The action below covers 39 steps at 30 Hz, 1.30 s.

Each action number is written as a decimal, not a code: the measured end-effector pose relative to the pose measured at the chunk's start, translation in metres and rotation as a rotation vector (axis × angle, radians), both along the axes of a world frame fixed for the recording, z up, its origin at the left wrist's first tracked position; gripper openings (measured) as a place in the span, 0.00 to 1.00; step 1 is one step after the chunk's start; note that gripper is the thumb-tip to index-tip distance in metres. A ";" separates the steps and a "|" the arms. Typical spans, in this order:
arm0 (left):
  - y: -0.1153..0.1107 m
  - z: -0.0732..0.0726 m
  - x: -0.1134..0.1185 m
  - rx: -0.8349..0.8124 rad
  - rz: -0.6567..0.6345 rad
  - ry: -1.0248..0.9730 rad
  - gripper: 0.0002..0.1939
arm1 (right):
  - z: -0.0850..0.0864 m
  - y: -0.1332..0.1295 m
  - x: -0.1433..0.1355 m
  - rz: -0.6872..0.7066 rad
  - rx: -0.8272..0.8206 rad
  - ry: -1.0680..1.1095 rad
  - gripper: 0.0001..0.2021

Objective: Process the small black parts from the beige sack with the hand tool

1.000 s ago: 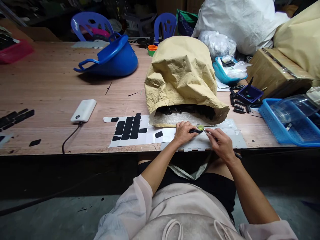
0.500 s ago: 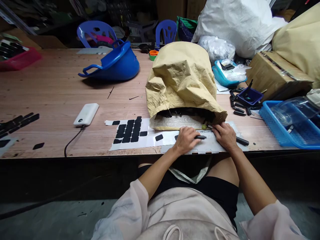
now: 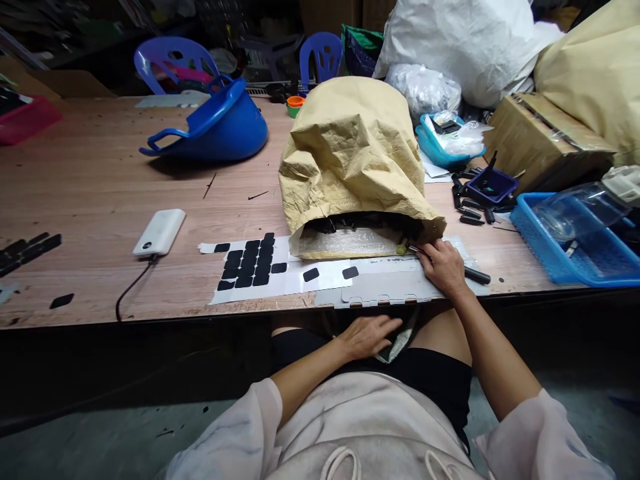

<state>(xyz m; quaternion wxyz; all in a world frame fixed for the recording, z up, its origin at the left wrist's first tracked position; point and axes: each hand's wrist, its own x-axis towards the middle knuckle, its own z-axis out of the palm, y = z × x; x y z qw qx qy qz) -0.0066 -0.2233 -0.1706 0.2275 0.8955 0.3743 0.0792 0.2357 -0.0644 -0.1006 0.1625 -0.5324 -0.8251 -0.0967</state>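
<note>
My left hand [image 3: 370,337] hovers over my lap below the table edge, fingers stretched out and holding nothing that shows. Beneath it lies the pale edge of an open bag [image 3: 400,345] between my thighs. At the table's front, my right hand [image 3: 444,267] is closed round a black-handled tool [image 3: 477,275]; a thin metal shaft pokes out ahead of the fingers beside a small yellow-green bit [image 3: 401,249]. Just beyond, a yellow sack [image 3: 355,153] lies with its mouth towards me, dark pieces [image 3: 345,223] inside. A grey sheet [image 3: 380,283] lies under the right hand.
Black rounded stickers [image 3: 247,263] sit on white backing to the left, near a cabled white power bank [image 3: 160,233]. A blue tub [image 3: 215,127] lies tipped further back. On the right are a blue basket [image 3: 550,260], a small purple tray [image 3: 493,187] and loose black pieces [image 3: 470,220].
My left hand has gone from the table down to my lap, and the black piece it held no longer shows. My right hand keeps its grip. The whole view has shifted slightly.
</note>
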 end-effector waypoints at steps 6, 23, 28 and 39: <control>0.078 0.085 -0.012 0.384 0.202 -0.172 0.16 | 0.002 -0.001 -0.003 -0.013 -0.013 -0.008 0.16; 0.153 0.137 -0.022 0.258 0.395 0.172 0.14 | 0.005 -0.002 -0.004 -0.017 -0.045 0.010 0.16; 0.125 0.102 -0.024 0.152 0.330 -0.077 0.08 | 0.005 -0.003 -0.005 -0.017 -0.034 0.022 0.16; 0.129 0.072 -0.023 0.046 0.480 -0.323 0.09 | 0.021 -0.017 -0.008 -0.003 -0.041 0.221 0.18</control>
